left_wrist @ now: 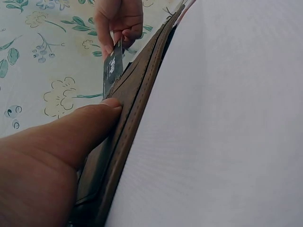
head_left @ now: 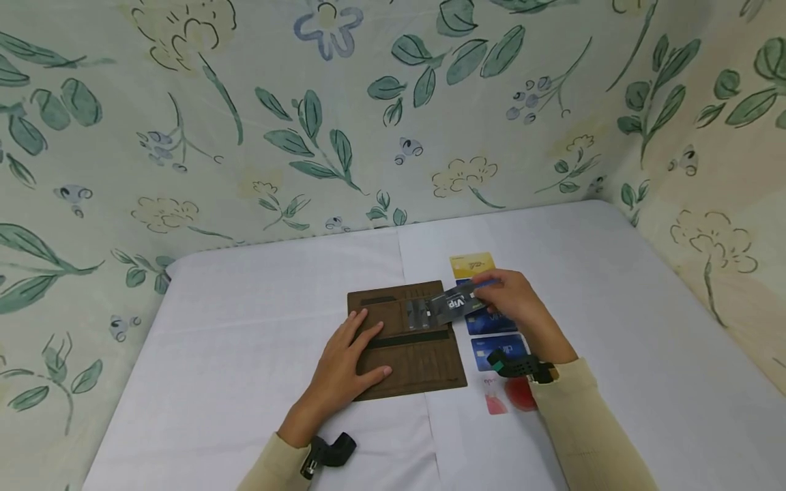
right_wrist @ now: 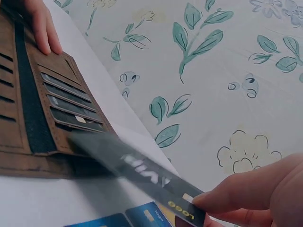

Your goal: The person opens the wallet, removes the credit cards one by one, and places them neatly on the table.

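Note:
A brown bifold wallet (head_left: 417, 372) lies spread open on the white table. My left hand (head_left: 344, 365) rests on its left side with fingers spread and straight; the thumb (left_wrist: 94, 120) lies along it in the left wrist view. My right hand (head_left: 512, 296) pinches one end of a black VIP card (head_left: 456, 303). The card's other end reaches over the wallet's upper right part. In the right wrist view, that end of the card is close to the card slots (right_wrist: 71, 101), where several dark cards are tucked in.
Right of the wallet lies a column of cards: a yellow card (head_left: 471, 264) at the top, blue cards (head_left: 491, 348) below, and a white and red card (head_left: 495, 402) nearest me. Floral fabric (head_left: 331, 136) hangs behind the white tablecloth (head_left: 245, 320). Black straps (head_left: 522, 367) circle both wrists.

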Available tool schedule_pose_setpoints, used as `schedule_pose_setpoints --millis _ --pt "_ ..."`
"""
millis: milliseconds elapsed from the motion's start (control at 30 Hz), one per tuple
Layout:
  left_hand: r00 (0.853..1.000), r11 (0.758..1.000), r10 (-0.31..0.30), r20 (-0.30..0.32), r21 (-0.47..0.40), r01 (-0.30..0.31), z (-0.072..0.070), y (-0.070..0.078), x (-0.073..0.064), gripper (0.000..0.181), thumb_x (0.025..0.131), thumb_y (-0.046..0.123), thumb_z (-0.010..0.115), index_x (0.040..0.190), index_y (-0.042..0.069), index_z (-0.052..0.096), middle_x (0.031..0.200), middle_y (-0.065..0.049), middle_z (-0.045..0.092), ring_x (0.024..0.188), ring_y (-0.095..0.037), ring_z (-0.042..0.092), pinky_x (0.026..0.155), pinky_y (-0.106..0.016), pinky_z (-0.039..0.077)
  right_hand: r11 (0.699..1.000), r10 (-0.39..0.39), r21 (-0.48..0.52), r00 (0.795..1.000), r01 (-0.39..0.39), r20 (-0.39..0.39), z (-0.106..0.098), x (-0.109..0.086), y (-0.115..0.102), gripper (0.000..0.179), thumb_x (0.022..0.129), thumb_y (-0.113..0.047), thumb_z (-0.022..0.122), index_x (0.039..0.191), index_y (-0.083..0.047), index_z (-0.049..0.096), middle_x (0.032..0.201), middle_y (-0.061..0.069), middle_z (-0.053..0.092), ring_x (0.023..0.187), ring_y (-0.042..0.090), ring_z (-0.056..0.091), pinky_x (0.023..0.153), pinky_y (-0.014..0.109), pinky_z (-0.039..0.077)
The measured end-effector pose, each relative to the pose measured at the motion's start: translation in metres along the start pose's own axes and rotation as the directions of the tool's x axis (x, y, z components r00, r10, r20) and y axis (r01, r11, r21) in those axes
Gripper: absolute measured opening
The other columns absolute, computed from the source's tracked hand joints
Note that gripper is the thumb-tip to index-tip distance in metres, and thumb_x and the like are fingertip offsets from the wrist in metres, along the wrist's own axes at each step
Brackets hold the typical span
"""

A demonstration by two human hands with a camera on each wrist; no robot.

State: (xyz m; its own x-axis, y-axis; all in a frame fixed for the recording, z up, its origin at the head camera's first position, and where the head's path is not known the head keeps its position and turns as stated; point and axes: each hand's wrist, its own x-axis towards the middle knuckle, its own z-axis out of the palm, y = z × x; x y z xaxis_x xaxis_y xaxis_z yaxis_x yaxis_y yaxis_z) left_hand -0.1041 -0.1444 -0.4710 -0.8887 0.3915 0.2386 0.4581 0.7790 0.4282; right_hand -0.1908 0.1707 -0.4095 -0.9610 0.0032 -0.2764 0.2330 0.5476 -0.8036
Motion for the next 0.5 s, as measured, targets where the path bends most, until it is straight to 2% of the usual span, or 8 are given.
schedule_pose_setpoints --millis 133,233,333,500 --pt "1.0 1.0 0.001 -0.003 -0.004 -0.001 -0.001 0.0 0.001 0.073 0.077 0.06 0.057 0.139 0.025 0.036 0.149 -0.006 0.019 0.136 -0.028 0.014 0.103 -0.052 0.02 0.999 -0.036 0.02 0.998 0.037 -0.059 -0.002 0.019 0.022 0.026 0.085 -0.025 0.058 0.108 -0.013 0.059 0.093 0.013 0.057 0.069 0.023 0.055 0.052 0.021 0.044" --pt "1.0 1.0 -0.004 -0.011 -0.002 0.004 -0.002 0.0 0.001 0.073 0.077 0.059 0.058 0.138 0.026 0.037 0.148 -0.005 0.02 0.136 -0.028 0.014 0.103 -0.052 0.021 0.997 -0.048 0.054 0.989 0.056 -0.138 -0.001 0.043 0.051 0.027 0.083 -0.033 0.061 0.105 -0.018 0.06 0.092 0.01 0.059 0.07 0.025 0.057 0.05 0.021 0.047" --pt "1.0 1.0 -0.005 -0.009 -0.004 0.005 -0.002 0.0 0.0 0.073 0.077 0.06 0.058 0.138 0.026 0.037 0.148 -0.005 0.02 0.136 -0.028 0.014 0.103 -0.053 0.021 0.995 -0.022 0.093 0.981 0.04 -0.192 -0.003 0.056 0.068 0.031 0.082 -0.039 0.062 0.108 -0.022 0.059 0.097 0.006 0.06 0.074 0.025 0.059 0.058 0.028 0.052" --pt "1.0 1.0 -0.001 -0.002 -0.015 0.001 -0.001 0.001 -0.001 0.073 0.077 0.06 0.056 0.138 0.025 0.037 0.149 -0.006 0.018 0.136 -0.028 0.013 0.103 -0.052 0.02 0.992 0.004 0.124 0.973 0.026 -0.231 -0.016 0.064 0.079 0.039 0.083 -0.043 0.06 0.114 -0.021 0.057 0.105 0.005 0.057 0.082 0.026 0.059 0.066 0.032 0.054"
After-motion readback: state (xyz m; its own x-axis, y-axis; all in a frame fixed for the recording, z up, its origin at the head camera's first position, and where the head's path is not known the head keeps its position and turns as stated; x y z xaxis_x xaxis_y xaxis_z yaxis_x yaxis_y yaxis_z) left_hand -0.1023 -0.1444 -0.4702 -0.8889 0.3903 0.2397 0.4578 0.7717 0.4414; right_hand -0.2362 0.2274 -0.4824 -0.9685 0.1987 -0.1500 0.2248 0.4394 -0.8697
